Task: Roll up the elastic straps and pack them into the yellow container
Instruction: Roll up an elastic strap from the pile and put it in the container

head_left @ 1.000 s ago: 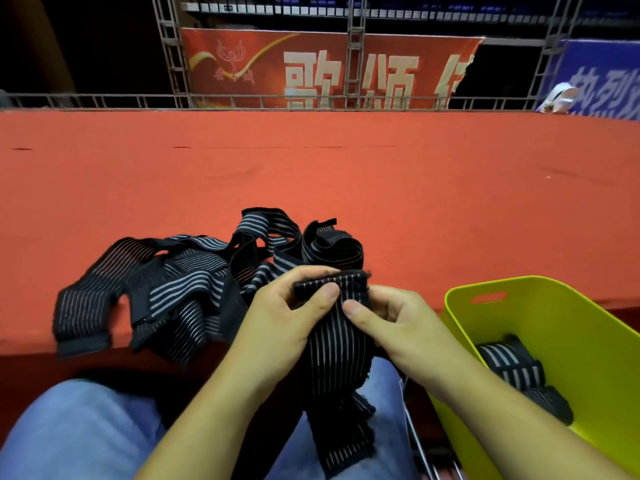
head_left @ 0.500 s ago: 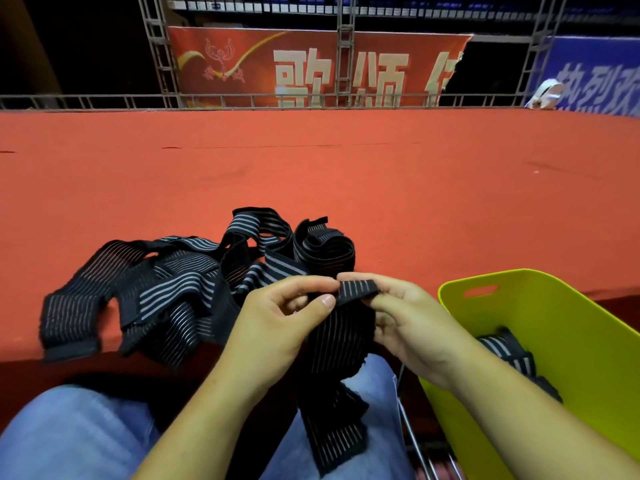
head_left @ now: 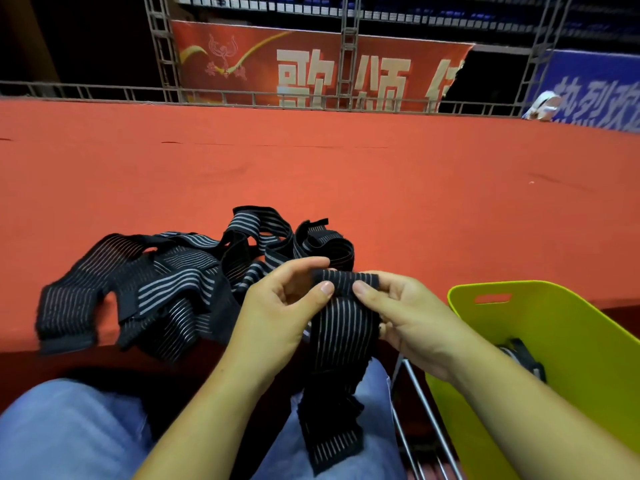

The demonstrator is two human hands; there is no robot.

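A black elastic strap with pale stripes hangs down over my lap, its top end folded over. My left hand pinches that top end from the left between thumb and fingers. From the right, my right hand pinches the same end. A heap of several more striped straps lies on the red surface just left of my hands. The yellow container stands at the lower right, with a rolled strap partly hidden behind my right forearm.
The red carpeted surface stretches far ahead to a metal railing with banners behind. My blue-jeaned legs fill the bottom. Metal chair legs show between my lap and the container.
The strap's top end has been turned over into a small fold between my thumbs. Both hands stayed in place on it.
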